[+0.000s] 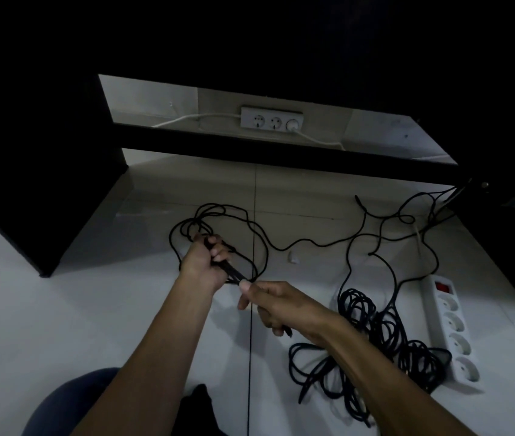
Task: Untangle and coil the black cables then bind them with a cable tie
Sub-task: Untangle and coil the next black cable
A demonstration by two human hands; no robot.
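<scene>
My left hand [204,262] grips a loose coil of thin black cable [218,221] whose loops hang above the white tiled floor. A black strap-like cable tie [231,272] runs from that fist down to my right hand [270,305], which pinches its end between thumb and fingers. From the coil a black cable [322,245] trails right across the floor toward the dark desk leg. A second pile of tangled black cables [375,338] lies on the floor under my right forearm.
A white power strip [451,328] with a red switch lies at the right beside the pile. A wall socket strip [271,121] with a white plug sits under the dark desk. Dark furniture panels stand left and right. A small white object [293,257] lies on the tiles.
</scene>
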